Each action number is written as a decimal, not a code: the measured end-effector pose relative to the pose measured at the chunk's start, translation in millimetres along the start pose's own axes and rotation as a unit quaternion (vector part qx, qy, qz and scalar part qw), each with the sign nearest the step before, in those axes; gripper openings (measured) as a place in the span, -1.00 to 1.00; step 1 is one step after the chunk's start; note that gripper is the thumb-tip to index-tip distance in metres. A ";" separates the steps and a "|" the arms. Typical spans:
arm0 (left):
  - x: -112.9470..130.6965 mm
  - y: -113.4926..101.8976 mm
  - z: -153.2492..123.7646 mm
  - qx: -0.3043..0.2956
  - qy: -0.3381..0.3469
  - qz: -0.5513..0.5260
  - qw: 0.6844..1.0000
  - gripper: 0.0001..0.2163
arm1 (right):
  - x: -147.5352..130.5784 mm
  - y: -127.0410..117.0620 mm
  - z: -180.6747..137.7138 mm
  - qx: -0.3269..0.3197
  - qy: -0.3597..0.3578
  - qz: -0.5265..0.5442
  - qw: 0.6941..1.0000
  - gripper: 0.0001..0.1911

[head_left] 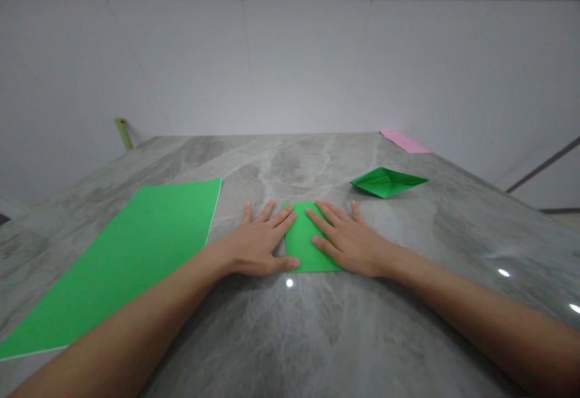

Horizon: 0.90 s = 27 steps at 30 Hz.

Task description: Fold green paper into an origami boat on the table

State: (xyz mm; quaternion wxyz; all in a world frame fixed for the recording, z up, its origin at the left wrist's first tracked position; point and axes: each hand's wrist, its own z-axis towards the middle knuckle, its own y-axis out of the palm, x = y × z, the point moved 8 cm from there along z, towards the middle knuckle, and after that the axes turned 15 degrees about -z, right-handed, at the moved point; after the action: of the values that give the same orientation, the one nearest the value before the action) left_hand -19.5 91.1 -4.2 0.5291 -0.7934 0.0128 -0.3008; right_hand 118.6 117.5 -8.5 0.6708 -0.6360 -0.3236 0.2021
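Observation:
A small folded piece of green paper (304,240) lies flat on the grey marble table (317,325) in front of me. My left hand (258,244) rests on its left edge, fingers stretched out flat and thumb along the near corner. My right hand (348,241) lies on its right edge, fingers also flat and spread, pressing the paper down. Neither hand grips anything.
A stack of large green sheets (131,253) lies to the left. A folded green paper boat (387,182) sits to the right, farther back. A pink sheet (405,142) lies at the far right edge. A yellow-green strip (123,133) leans against the white wall.

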 end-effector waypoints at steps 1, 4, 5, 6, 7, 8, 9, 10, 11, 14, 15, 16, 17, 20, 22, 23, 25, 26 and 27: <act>-0.3 -1.2 1.1 0.012 -0.001 -0.008 1.000 -0.24 | -1.0 0.6 -0.3 -0.001 -0.003 -0.002 1.000 -0.33; 2.5 -2.0 6.5 0.062 0.009 -0.012 0.998 -0.44 | -3.1 3.1 -1.4 0.005 -0.011 0.001 1.000 -0.31; 6.0 0.5 8.7 0.068 0.022 -0.003 0.997 -0.45 | -3.2 3.9 -1.6 0.009 -0.012 0.003 1.000 -0.31; 10.3 4.4 10.8 0.066 0.038 0.009 0.997 -0.45 | -3.1 4.8 -1.7 0.012 -0.013 0.004 1.000 -0.30; 14.7 9.3 12.8 0.058 0.054 0.020 0.997 -0.44 | -2.8 5.5 -1.8 0.013 -0.012 0.004 1.000 -0.30; 18.4 13.8 14.3 0.049 0.065 0.028 0.996 -0.43 | -2.7 5.9 -1.8 0.013 -0.012 0.003 1.000 -0.29; 20.6 17.0 15.5 0.044 0.068 0.034 0.996 -0.42 | -2.5 5.9 -1.8 0.011 -0.010 0.001 1.000 -0.29; 21.8 19.1 16.2 0.042 0.067 0.037 0.996 -0.41 | -2.4 5.4 -1.8 0.009 -0.009 -0.001 1.000 -0.29; 22.0 19.7 16.6 0.043 0.062 0.038 0.996 -0.40 | -2.6 4.9 -1.9 0.004 -0.008 -0.002 1.000 -0.30; 19.6 17.9 16.4 0.045 0.056 0.035 0.997 -0.39 | -4.0 3.6 -2.3 -0.011 -0.010 -0.003 1.000 -0.30; 17.8 16.5 16.1 0.045 0.058 0.032 0.997 -0.41 | -4.5 3.4 -2.5 -0.012 -0.010 -0.004 1.000 -0.30; 14.8 14.3 15.8 0.045 0.057 0.026 0.997 -0.43 | -4.5 3.1 -2.8 -0.009 -0.007 -0.007 1.000 -0.31; 10.2 11.1 15.4 0.050 0.049 0.020 0.997 -0.44 | -4.0 2.8 -3.1 -0.004 -0.002 -0.010 1.000 -0.31; -9.5 -1.7 12.3 0.075 -0.003 0.001 0.997 -0.46 | -1.4 2.7 -4.1 0.009 0.019 -0.017 1.000 -0.33; -18.7 -6.3 9.0 0.070 -0.025 -0.006 0.997 -0.42 | -0.6 3.5 -4.6 0.006 0.022 -0.013 1.000 -0.33; -20.9 -7.4 7.3 0.063 -0.029 -0.005 0.998 -0.39 | -0.7 3.6 -4.8 0.002 0.021 -0.010 1.000 -0.33; -22.0 -7.6 4.4 0.048 -0.031 0.002 0.998 -0.34 | -1.0 3.7 -4.8 -0.007 0.018 -0.006 1.000 -0.33; -21.3 -7.2 3.4 0.042 -0.032 0.008 0.999 -0.31 | -1.0 3.7 -4.7 -0.012 0.017 -0.005 1.000 -0.33; -20.2 -6.6 2.8 0.037 -0.032 0.013 0.999 -0.30 | -1.0 3.8 -4.6 -0.016 0.018 -0.004 1.000 -0.33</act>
State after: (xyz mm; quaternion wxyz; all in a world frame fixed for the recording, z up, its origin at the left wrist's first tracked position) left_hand -36.6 103.2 -8.7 0.5616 -0.7826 -0.0054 -0.2685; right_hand 121.6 113.9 -12.3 0.6673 -0.6485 -0.3172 0.1828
